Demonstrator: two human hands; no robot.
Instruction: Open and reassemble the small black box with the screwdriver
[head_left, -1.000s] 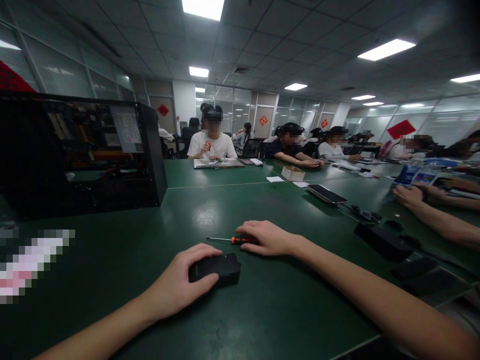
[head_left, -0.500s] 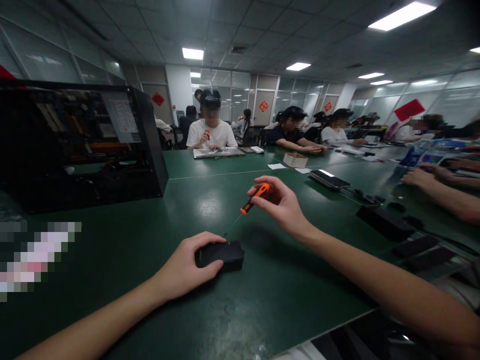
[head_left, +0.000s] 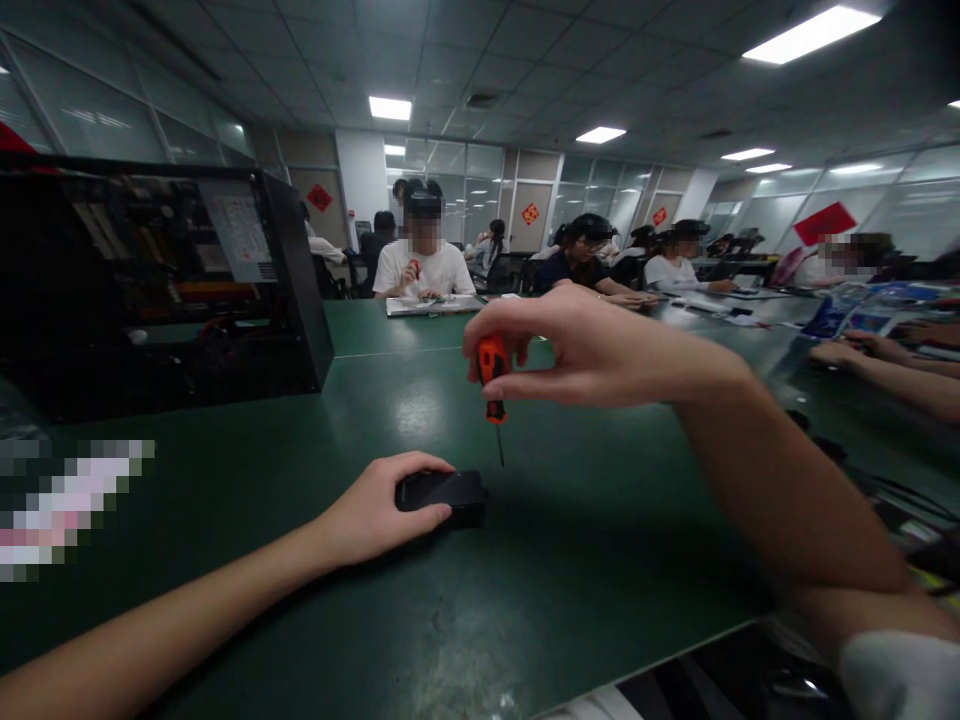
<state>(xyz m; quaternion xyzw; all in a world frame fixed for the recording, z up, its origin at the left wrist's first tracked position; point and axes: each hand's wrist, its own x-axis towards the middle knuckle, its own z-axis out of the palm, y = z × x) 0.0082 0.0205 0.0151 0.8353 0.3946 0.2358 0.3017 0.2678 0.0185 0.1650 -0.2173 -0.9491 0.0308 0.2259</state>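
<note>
A black box-shaped piece [head_left: 466,497] lies on the green table, and my left hand [head_left: 382,505] grips its left end between thumb and fingers. What kind of device it is, I cannot make out. Above and just right of it, my right hand [head_left: 555,345] is closed around the orange and black handle of a screwdriver [head_left: 493,375]. The thin shaft points almost straight down. Its tip hangs in the air near the right end of the black piece, apart from it.
An open black computer case [head_left: 292,280] stands at the left of the green table [head_left: 360,620]. Across it sits a person in a white shirt [head_left: 427,268] with a board. Dark cables [head_left: 892,490] lie at the right, near another person's forearm [head_left: 885,380].
My right hand has risen and come forward, turning the screwdriver from a slant to nearly upright, its tip now right of the black piece. My left hand keeps its hold.
</note>
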